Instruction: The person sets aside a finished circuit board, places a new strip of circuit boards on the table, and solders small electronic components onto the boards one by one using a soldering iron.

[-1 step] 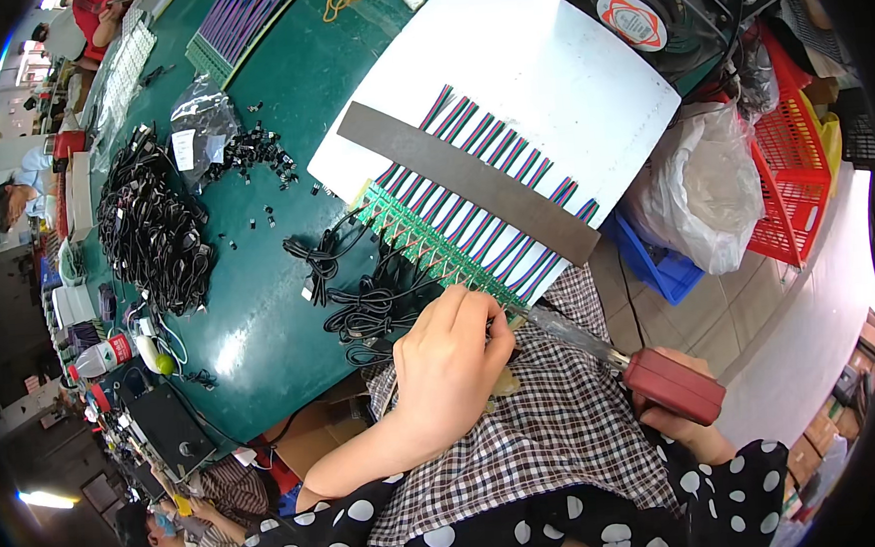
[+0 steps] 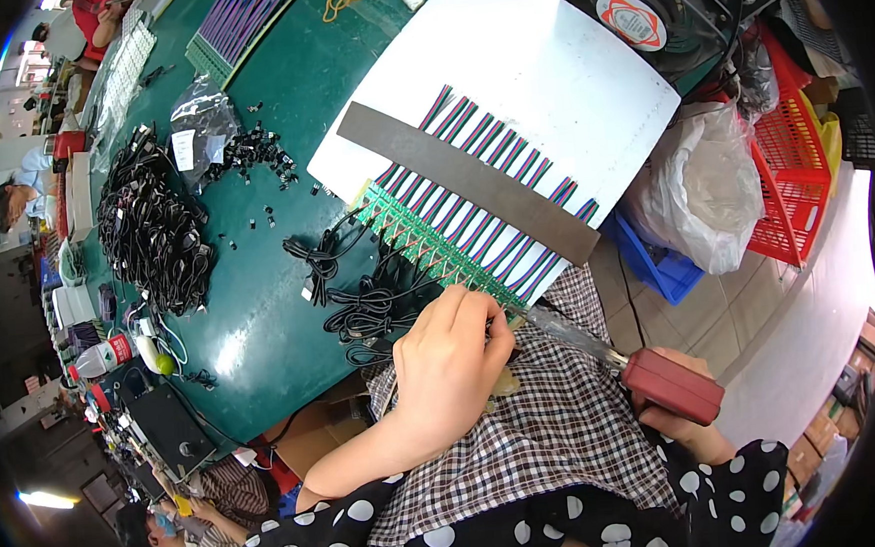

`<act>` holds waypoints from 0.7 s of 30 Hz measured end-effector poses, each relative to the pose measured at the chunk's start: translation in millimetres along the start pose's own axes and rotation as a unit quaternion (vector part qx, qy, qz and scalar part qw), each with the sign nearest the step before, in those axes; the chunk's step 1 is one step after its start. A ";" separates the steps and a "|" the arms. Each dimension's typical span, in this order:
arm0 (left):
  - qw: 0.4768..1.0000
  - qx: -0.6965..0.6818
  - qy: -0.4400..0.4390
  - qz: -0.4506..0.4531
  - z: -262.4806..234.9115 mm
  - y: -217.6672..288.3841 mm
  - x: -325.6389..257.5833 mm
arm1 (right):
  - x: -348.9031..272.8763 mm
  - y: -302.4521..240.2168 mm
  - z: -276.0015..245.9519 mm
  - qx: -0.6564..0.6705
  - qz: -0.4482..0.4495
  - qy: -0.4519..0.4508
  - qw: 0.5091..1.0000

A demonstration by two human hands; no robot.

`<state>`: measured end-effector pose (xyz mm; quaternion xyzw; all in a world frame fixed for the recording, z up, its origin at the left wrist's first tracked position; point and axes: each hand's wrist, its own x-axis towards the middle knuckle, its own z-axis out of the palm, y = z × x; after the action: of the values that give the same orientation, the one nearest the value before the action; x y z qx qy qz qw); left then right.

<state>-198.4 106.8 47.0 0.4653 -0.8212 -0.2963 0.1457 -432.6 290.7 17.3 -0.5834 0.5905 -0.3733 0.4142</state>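
Observation:
A row of green circuit boards [image 2: 425, 236] lies along the near edge of a white board [image 2: 544, 56]. Short multicoloured ribbon wires [image 2: 494, 135] run from it, with a flat dark bar [image 2: 472, 181] lying across them. Thin wires join black cables [image 2: 370, 313] to the boards' other side. My left hand [image 2: 448, 358] is closed in a pinch at the near right end of the row; its fingertips hide what they hold. My right hand [image 2: 682, 414] grips the boxy dark red handle of a soldering iron [image 2: 675, 384], its tip close to the left fingers.
On the green table [image 2: 281, 343] are a large black cable heap [image 2: 154, 226], small black connectors [image 2: 255, 149] and a plastic bag [image 2: 203, 122]. A fan [image 2: 632, 21] stands at far right, above a white bag [image 2: 703, 187], red basket [image 2: 788, 182] and blue bin [image 2: 663, 270]. Other people sit at left.

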 end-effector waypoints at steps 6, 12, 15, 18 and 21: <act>1.000 0.004 -0.004 -0.002 0.0 0.5 0.3 | -4.6 4.7 2.6 -0.055 -0.042 0.035 0.997; 1.000 0.014 -0.006 0.001 -0.7 1.5 0.6 | -19.9 3.6 1.9 0.055 0.108 0.016 0.993; 1.000 0.013 0.000 0.007 -0.3 1.3 1.1 | -21.1 3.3 2.9 0.088 0.128 0.021 0.988; 1.000 0.013 0.002 0.008 -0.2 1.3 0.9 | -19.6 1.5 6.1 0.176 0.157 0.055 0.970; 1.000 0.013 -0.002 0.011 -0.4 1.0 0.3 | -15.2 -0.3 5.8 0.157 0.130 0.046 0.978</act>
<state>-199.0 106.8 48.0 0.4574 -0.8306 -0.2845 0.1410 -427.5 306.1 16.2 -0.4121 0.6136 -0.4305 0.5180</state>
